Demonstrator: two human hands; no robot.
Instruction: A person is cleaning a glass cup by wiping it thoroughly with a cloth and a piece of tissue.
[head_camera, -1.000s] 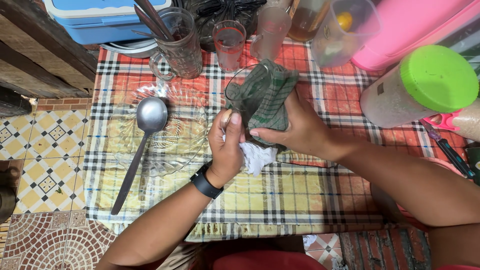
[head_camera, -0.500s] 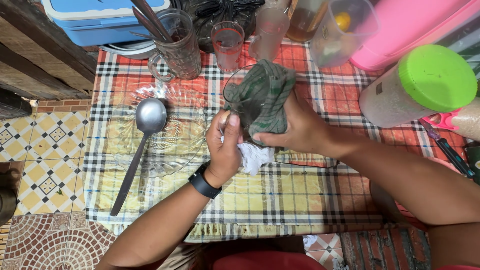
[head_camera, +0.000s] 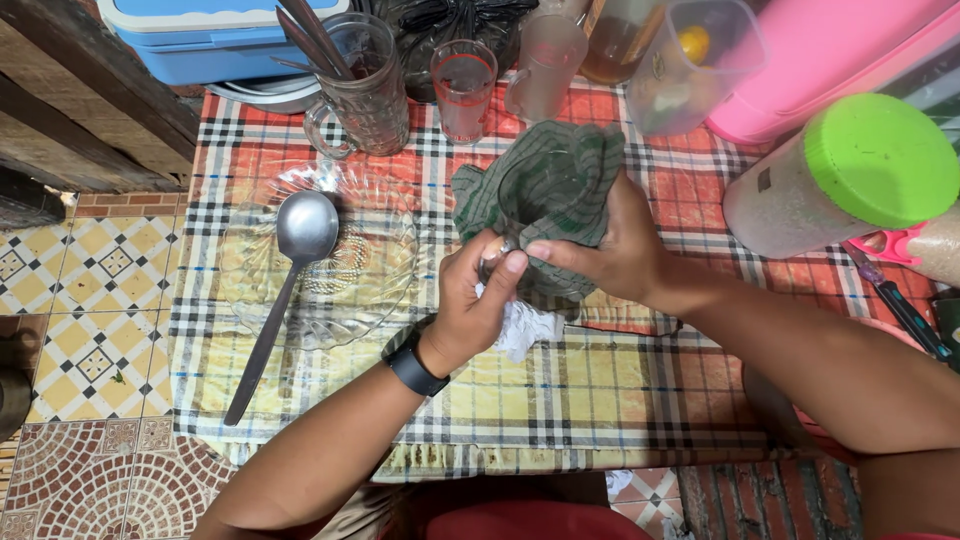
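Left hand: the left hand (head_camera: 472, 305), a dark band (head_camera: 414, 366) on its wrist, is nearest of the two — its grip is closed, thumb and fingers pinched on the near edge of the green cloth (head_camera: 545, 195) and on the rim of something under it.
White wad: a crumpled white tissue or rag (head_camera: 522, 327) shows just below the left hand, touching its heel; whether the hand holds it cannot be told.
Right hand: the right hand (head_camera: 615, 250) comes in from the right, its grip wrapped around the cloth-covered thing, thumb pointing left toward the left fingers, almost touching them.
Cloth: dark green with thin pale stripes, draped over a round open vessel whose mouth shows as a hollow in the middle; the vessel itself is mostly hidden. It sits between both hands, above the middle of the worktop.
Worktop: the worktop (head_camera: 560, 400) wears a checked covering of red, yellow and black.
Dish and ladle: left of the hands lies a clear patterned glass dish (head_camera: 375, 265), well apart from them — a metal ladle (head_camera: 285, 275) rests in it, bowl up, handle reaching toward the near edge.
Far row: a glass mug (head_camera: 372, 95) with utensils in it, a small glass (head_camera: 463, 88) with a reddish tint, a clear jug (head_camera: 545, 65), a clear plastic container (head_camera: 690, 65).
Right side: a jar with a bright green lid (head_camera: 880, 160), lying tilted, and a pink container (head_camera: 820, 50) behind it.
Far left: a blue and white box (head_camera: 200, 35).
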